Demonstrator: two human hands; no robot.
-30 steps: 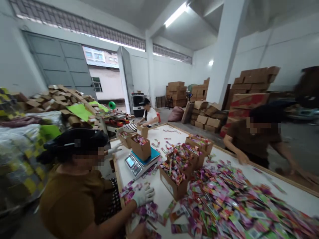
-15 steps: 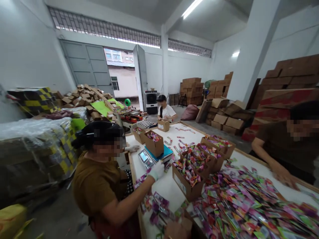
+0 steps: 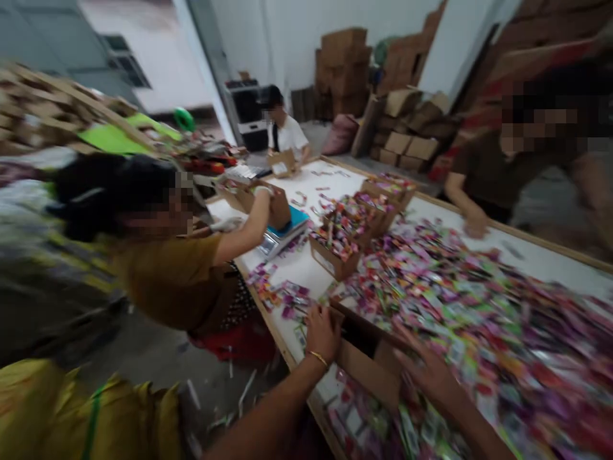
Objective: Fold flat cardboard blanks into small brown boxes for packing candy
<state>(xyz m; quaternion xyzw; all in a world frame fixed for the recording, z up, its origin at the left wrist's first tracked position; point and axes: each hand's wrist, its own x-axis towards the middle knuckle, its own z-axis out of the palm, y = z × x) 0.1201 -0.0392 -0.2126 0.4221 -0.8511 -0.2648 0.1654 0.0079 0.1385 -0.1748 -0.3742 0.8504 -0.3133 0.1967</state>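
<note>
In the head view, the person's left hand (image 3: 323, 332), with a bracelet (image 3: 318, 359) at its wrist, has its fingers bent over the near-left end of an open cardboard box (image 3: 366, 370) and has hold of it there. The right hand (image 3: 424, 364) is blurred, its fingers stretched out at the box's other end; whether it grips the wall or only touches it, I cannot tell. The box sits at the near edge of the white table (image 3: 445, 214), between the two hands, its inside dark, with a wide heap of colourful packets (image 3: 445, 306) spread beside it to the right. Farther up the table stand boxes full of packets (image 3: 335, 259) and a scale (image 3: 275, 243) with a box (image 3: 280, 211) on it. A co-worker in a brown shirt (image 3: 167, 275) reaches a gloved hand (image 3: 262, 191) to that box. At the far end, another person in white (image 3: 291, 135) handles a small box (image 3: 282, 164). Across the table, a third person's hand (image 3: 476, 222) rests near the edge. Yellow sacks (image 3: 43, 409) lie at lower left.
</note>
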